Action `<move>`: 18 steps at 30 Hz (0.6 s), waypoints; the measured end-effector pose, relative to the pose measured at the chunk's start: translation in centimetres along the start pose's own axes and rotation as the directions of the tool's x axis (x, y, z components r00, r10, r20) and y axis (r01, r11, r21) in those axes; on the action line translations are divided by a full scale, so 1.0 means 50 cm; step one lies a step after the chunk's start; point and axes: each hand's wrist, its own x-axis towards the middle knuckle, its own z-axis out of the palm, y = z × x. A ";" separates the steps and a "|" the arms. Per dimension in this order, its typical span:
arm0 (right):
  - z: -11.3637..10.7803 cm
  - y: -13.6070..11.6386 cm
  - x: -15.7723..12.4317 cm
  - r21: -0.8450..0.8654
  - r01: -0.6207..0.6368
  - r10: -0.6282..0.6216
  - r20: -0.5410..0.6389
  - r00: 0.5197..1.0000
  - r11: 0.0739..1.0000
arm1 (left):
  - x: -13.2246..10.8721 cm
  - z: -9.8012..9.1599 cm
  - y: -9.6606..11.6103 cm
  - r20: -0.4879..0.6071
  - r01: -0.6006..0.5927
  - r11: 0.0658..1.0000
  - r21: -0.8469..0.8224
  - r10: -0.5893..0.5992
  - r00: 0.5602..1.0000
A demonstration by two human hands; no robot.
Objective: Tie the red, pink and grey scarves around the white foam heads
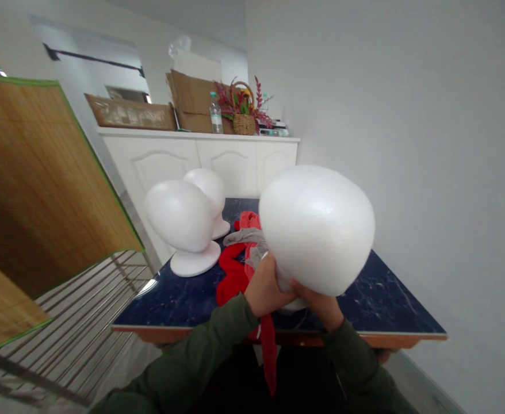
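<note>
A large white foam mannequin head stands before me at the table's front, tilted a little. My left hand is closed round the left of its neck. From the right, my right hand grips under the same head, its fingers partly hidden by the foam. Beside my left hand lies a heap of cloth, with a red cloth and a grey cloth. One red strip dangles over the front edge. Two more white heads, a nearer one and a farther one, stand upright on round bases at left.
The dark blue marbled table stands close to a wall on the right. White cabinets behind it carry cardboard boxes, a bottle and a flower basket. A metal rack with a bamboo mat is at left.
</note>
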 end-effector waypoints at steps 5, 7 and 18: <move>-0.074 0.093 0.077 -0.131 -0.099 0.056 -0.301 0.952 0.986 | 0.082 0.019 -0.108 0.096 -0.179 0.965 0.189 0.164 0.982; -0.091 0.133 0.097 -0.161 -0.154 0.079 -0.400 0.913 0.975 | 0.091 0.020 -0.193 0.020 -0.100 0.961 0.257 0.098 0.995; -0.076 0.217 0.098 -0.411 -0.222 0.041 -0.405 0.913 0.884 | 0.071 0.026 -0.368 0.061 0.135 0.961 0.241 -0.154 0.986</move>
